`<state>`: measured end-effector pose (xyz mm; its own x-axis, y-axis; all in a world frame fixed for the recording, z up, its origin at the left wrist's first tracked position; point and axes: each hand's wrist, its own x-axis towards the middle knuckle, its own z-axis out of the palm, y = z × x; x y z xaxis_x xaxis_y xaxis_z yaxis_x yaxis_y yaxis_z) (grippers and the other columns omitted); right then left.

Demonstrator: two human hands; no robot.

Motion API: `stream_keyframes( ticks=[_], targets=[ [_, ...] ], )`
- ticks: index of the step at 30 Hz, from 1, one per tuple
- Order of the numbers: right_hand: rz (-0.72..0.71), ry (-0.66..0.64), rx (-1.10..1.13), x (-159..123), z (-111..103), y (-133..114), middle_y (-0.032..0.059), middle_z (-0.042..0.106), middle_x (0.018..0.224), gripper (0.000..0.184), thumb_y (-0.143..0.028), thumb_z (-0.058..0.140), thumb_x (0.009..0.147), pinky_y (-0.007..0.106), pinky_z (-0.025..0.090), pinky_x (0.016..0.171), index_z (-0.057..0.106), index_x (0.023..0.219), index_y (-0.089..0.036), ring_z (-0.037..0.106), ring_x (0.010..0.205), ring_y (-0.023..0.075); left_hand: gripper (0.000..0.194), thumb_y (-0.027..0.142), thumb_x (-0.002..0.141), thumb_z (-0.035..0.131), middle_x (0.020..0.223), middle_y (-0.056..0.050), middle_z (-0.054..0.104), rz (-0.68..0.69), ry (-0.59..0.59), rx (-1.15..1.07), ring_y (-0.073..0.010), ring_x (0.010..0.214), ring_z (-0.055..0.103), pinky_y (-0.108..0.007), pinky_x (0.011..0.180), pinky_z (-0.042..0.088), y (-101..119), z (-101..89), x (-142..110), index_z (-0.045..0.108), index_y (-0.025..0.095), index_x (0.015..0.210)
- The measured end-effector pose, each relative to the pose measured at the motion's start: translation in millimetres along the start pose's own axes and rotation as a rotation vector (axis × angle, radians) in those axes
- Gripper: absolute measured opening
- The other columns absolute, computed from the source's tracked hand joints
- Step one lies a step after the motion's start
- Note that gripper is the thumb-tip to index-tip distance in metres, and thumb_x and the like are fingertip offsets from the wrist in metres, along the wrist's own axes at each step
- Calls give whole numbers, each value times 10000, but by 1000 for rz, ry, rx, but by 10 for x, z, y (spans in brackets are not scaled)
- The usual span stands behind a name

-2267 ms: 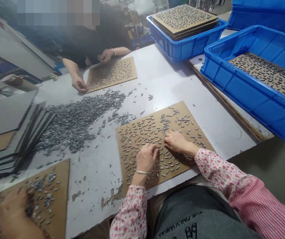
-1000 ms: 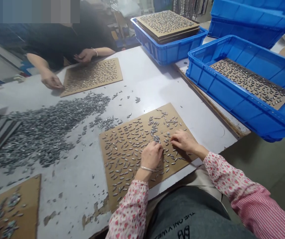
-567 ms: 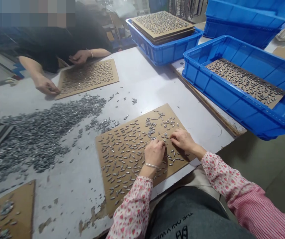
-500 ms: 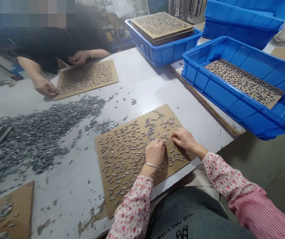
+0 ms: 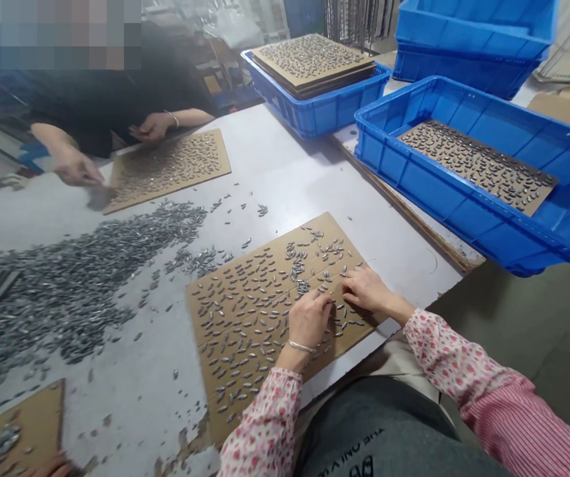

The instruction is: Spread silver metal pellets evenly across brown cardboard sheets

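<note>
Small silvery spindle-shaped metal pieces point(image 5: 245, 326) lie spread over a brown cardboard sheet point(image 5: 210, 424) in front of me. They are spaced apart at its left and bunched in small clumps point(image 5: 297, 268) towards the far right. My left hand point(image 5: 309, 321) is over the right half of the sheet, fingers bent and pinched together just below a clump. My right hand point(image 5: 367, 289) rests at the sheet's right edge, its fingertips closed close to a few loose pieces. Whatever either pinch holds is too small or hidden to make out.
A heap of the same pieces point(image 5: 81, 285) covers the white table's left. Across it, a co-worker's hands point(image 5: 73, 165) are at another filled cardboard point(image 5: 170, 165). Blue crates point(image 5: 315, 116) stand at the right, two holding covered sheets. Another person's fingers point(image 5: 56, 467) show at lower left.
The view has swung right. Both hands have shifted towards the sheet's right side, over the looser pieces. Lately they have moved only slightly. The co-worker's hand lifted from the far sheet's corner.
</note>
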<state>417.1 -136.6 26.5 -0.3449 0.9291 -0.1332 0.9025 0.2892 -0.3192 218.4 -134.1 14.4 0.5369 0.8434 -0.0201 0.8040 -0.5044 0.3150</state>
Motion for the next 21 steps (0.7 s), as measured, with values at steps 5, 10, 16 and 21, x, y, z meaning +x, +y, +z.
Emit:
stream_keyframes(
  ticks=[5,10,16,21],
  targets=[
    [-9,34,41,124,60,36,51,631,898,170,-323,565,886,287,347,753,680,872,-199,527,884,181,282,365,926,411,943,-33,634,-126,21,-4,-152,849,584,-245,679,405,-130,-119,75,666,255,977],
    [-34,104,31,369,139,-97,69,629,947,190,-341,562,892,297,367,779,658,911,-179,524,914,193,243,302,909,437,936,-43,630,-153,-48,127,-169,883,583,-247,683,406,-115,-175,228,674,252,931],
    [-56,60,-56,352,-17,-248,99,650,940,195,-200,460,926,321,374,786,648,906,-151,537,927,210,262,285,911,428,894,-49,624,-100,-64,166,-177,857,580,-260,666,408,-124,-143,214,681,240,864],
    [-22,14,-16,210,-86,-72,79,673,932,151,-243,535,883,306,375,746,668,870,-174,561,902,207,253,283,911,438,885,-50,623,-55,-65,129,-176,879,579,-264,720,419,-35,-152,194,683,235,869]
  ],
)
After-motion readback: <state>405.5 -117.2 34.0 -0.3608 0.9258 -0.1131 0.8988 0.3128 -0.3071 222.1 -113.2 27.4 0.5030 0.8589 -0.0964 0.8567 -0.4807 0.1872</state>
